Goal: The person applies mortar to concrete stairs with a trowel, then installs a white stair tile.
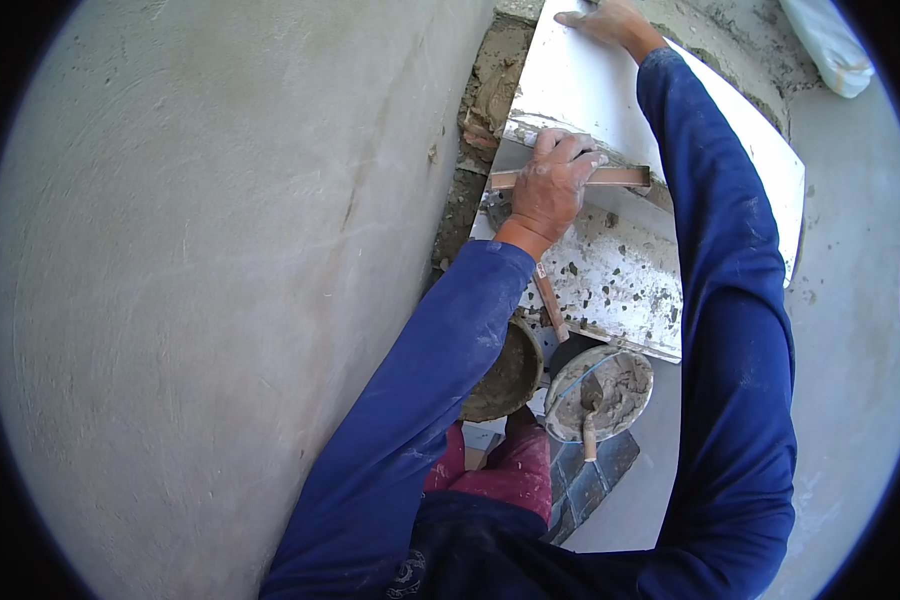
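Note:
My left hand [550, 192] is curled over a brown rectangular bar [618, 176], lying crosswise at the near edge of a large white panel [598, 85]. The fingers bend down around the bar, and their tips are partly hidden. Farther up, my right hand [610, 22] rests on the far part of that panel with its thumb stretched out. The top frame edge cuts off some of its fingers. Closer to me, a white surface spattered with grey mortar [620, 275] extends below the bar. A thin brown strip [550, 303] slants beneath my left wrist.
A bucket of grey mortar [625, 385] holds a trowel [590, 415]. Beside it is another round container [515, 370], partly behind my left sleeve. A plastered wall [220, 250] rises at the left. A white bag [832, 45] lies at upper right. Dark tiles [595, 475] lie below.

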`<state>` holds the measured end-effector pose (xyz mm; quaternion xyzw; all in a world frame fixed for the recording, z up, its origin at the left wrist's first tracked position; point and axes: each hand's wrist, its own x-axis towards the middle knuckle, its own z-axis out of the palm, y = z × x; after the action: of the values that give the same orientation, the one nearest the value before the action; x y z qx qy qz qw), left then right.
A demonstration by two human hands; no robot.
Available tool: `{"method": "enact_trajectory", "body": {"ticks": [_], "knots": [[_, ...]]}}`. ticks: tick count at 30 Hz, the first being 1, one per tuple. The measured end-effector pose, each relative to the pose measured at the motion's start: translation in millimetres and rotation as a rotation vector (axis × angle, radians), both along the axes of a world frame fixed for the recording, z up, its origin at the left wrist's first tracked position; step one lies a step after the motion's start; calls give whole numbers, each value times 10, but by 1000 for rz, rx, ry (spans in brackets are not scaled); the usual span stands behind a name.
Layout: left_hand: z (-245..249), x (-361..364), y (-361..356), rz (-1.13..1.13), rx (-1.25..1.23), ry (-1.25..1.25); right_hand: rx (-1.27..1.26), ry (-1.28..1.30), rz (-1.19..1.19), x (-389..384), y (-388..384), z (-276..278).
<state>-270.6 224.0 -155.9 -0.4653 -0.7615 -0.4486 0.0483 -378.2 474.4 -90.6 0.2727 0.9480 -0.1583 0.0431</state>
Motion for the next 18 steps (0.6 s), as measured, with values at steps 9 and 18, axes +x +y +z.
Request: {"method": "enact_trajectory", "body": {"ticks": [9,18], "knots": [[16,-4,-3,2,-10,6,53,-8,31,21,-19,38],[30,-10,-24,-15,0,24,132,51,133,-6,-5,-131]]}}
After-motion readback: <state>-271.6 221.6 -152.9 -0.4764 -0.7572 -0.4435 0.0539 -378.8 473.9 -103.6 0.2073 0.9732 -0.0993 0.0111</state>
